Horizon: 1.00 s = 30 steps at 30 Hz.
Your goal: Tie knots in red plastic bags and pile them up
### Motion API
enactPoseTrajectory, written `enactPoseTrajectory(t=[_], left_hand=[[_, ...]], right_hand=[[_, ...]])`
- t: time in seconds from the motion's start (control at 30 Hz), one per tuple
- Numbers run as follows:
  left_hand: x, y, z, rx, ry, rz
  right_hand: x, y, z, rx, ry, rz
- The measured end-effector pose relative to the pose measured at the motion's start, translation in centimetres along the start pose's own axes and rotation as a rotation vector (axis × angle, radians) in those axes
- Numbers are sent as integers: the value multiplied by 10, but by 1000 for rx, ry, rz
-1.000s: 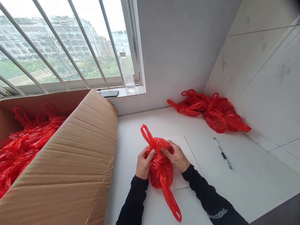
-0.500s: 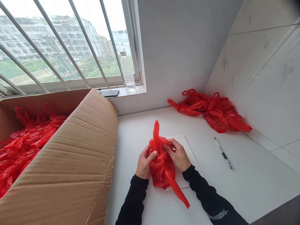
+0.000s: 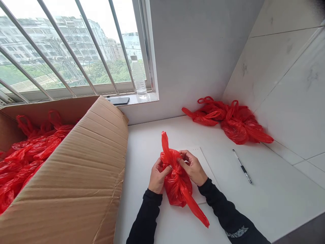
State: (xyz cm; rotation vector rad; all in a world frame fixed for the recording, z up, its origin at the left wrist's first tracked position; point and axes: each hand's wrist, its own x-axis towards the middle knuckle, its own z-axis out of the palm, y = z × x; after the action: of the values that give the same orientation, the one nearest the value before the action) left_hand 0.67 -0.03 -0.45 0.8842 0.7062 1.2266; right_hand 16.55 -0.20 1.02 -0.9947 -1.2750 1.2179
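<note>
A small red plastic bag (image 3: 176, 183) rests on the white counter (image 3: 266, 200) in front of me. My left hand (image 3: 156, 176) pinches its neck from the left, fingers closed on the plastic. My right hand (image 3: 193, 167) grips the same knot area from the right. One bag handle sticks up above my hands. The other handle trails down toward me over a white sheet (image 3: 203, 166) lying under the bag.
A big cardboard box (image 3: 76, 176) full of red bags (image 3: 22, 152) stands on the left. A pile of red bags (image 3: 228, 120) sits in the far right corner. A pen (image 3: 242, 166) lies to the right. A phone (image 3: 118, 100) and a bottle (image 3: 138, 76) are on the windowsill.
The upper handle has swung from leaning left to standing more upright. The lower handle has shifted rightward. My hands have stayed at the bag's neck, working the handles together.
</note>
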Motion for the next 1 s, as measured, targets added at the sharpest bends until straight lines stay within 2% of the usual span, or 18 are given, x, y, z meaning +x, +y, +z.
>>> enactPoseTrajectory(t=[0.1, 0.4, 0.53, 1.0], left_hand=[[0, 1, 1, -4, 12, -15], [-2, 3, 3, -55, 94, -20], [-1, 2, 3, -52, 77, 3], [0, 2, 2, -63, 142, -26]], right_hand=[[0, 1, -1, 46, -50, -10], [-1, 4, 0, 103, -72, 12], [-1, 2, 0, 77, -99, 12], [0, 4, 2, 166, -67, 46]])
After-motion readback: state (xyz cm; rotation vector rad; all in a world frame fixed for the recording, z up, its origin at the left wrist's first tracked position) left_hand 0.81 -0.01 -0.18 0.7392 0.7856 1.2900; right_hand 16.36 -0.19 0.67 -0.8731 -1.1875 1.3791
